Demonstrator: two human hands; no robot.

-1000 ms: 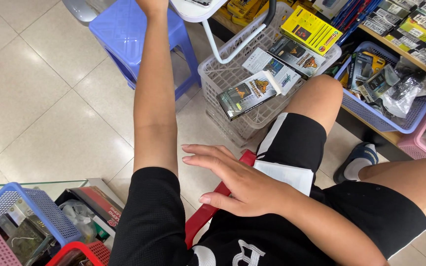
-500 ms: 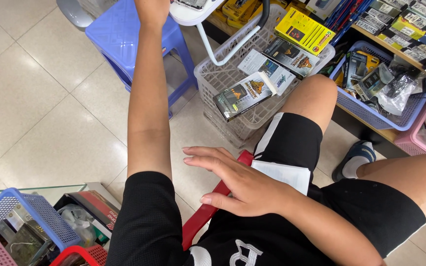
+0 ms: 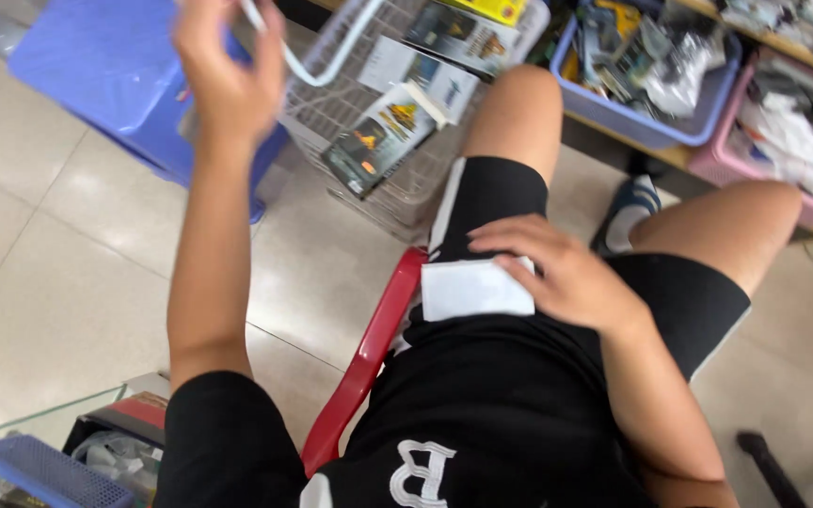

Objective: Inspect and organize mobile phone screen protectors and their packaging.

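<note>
One head-worn camera here, looking steeply down and slightly forward from close above the seated person's lap [image 3: 519,395], taking in the red chair [image 3: 369,348], tiled floor [image 3: 49,282] and the baskets [image 3: 406,179] just ahead.

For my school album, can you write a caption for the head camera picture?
Seated person's left hand grips white basket handle; right hand rests on lap.

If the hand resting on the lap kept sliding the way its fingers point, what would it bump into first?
The right hand points across the lap, fingers over a white sheet on the black shorts. Sliding on, it would probably cross the sheet, then reach the red chair edge, though depth is unclear.
</note>
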